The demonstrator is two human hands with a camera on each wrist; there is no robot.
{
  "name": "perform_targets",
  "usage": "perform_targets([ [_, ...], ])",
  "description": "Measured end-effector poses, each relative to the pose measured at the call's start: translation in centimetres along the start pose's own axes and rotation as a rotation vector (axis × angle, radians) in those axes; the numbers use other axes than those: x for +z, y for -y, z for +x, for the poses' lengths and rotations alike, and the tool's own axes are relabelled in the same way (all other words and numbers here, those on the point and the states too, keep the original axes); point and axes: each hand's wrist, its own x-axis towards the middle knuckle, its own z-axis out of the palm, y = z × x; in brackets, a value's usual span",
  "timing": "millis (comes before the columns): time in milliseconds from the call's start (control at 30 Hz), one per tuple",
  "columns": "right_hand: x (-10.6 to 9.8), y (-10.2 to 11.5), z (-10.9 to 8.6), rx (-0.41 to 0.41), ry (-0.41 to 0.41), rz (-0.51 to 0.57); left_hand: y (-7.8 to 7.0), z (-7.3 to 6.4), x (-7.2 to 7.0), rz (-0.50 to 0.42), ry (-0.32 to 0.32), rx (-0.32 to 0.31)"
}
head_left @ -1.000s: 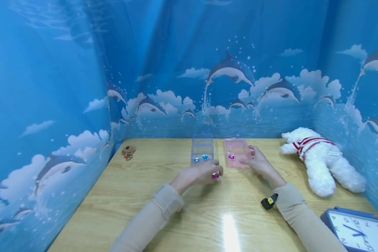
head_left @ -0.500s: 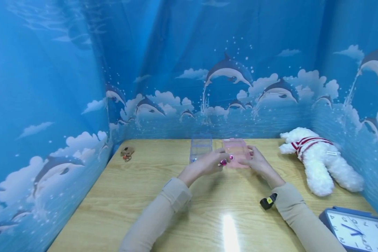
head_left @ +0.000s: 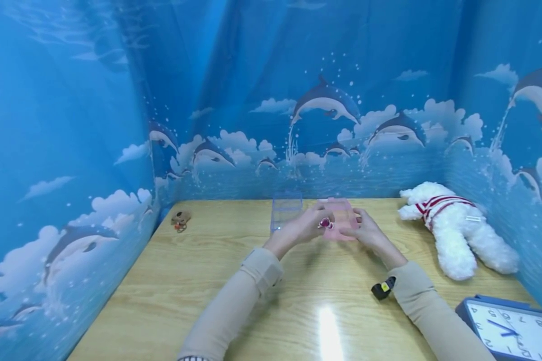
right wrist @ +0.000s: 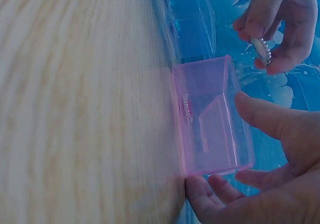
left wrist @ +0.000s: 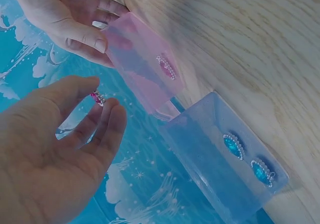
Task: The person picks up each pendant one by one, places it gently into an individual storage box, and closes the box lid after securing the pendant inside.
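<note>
My left hand pinches a pink gem charm with a beaded silver edge between thumb and fingertips, up over the left part of the clear pink box. A second pink gem lies inside that box. At the box's right side my right hand grips it, thumb on one edge and fingers at the other, as the right wrist view shows. Left of it stands a clear blue box, partly hidden by my left hand in the head view. Two blue gems, one nearer and one beside it, lie in it.
A white plush toy in a red-striped top lies at the right of the wooden table. A blue-framed clock sits at the front right. Far left is a small brown bear trinket. A dolphin-printed curtain surrounds the table.
My left hand has carried the pink gem from in front of the blue box rightward and away from me, over the pink box. My right hand stays at the pink box.
</note>
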Motion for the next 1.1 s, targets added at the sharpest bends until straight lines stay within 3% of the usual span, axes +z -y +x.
perform_targets([
  [400,-0.1,-0.3,-0.1,-0.015,0.012,0.022,-0.3,2.4,1.1,-0.073,-0.036,-0.096],
  [633,-0.1,-0.3,-0.1,-0.007,0.014,0.035,-0.3,3.7,2.2,0.057,-0.065,-0.076],
  [733,0.0,-0.4,0.0,-0.012,0.013,0.031,-0.3,3.8,2.4,0.069,-0.069,-0.077],
  [967,0.1,-0.2,-0.1,-0.033,0.005,0.038,-0.7,4.1,2.4,0.045,-0.053,-0.153],
  [1100,0.2,-0.1,-0.2,-0.04,0.005,0.043,-0.8,4.4,2.5,0.09,-0.039,-0.177],
])
